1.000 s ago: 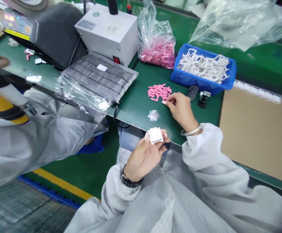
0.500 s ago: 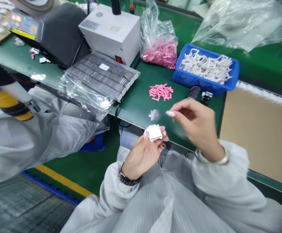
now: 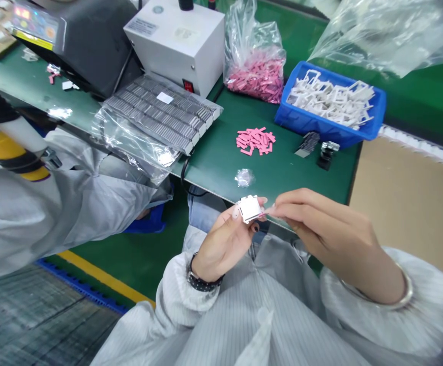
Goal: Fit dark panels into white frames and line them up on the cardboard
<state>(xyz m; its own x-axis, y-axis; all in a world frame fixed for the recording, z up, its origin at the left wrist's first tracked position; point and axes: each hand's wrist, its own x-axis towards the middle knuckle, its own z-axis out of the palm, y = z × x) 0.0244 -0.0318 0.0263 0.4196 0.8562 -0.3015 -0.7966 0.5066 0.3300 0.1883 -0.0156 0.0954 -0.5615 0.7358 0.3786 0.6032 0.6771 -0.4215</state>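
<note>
Green workbench (image 3: pixel 213 168) stretches ahead, with a co-worker's sleeve (image 3: pixel 23 213) far left of the hands. The left hand (image 3: pixel 223 241) grasps a white square part (image 3: pixel 250 209), held flat with no clear long axis. Just right of it, the right hand (image 3: pixel 330 239) brings its fingertips (image 3: pixel 272 207) to the part's edge; whether they grip, I cannot tell. Pink strips (image 3: pixel 255 141) lie beyond both hands, and a blue bin (image 3: pixel 313 119) lies beyond the right.

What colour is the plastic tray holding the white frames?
The tray is bright blue, seen best in the head view.
</note>
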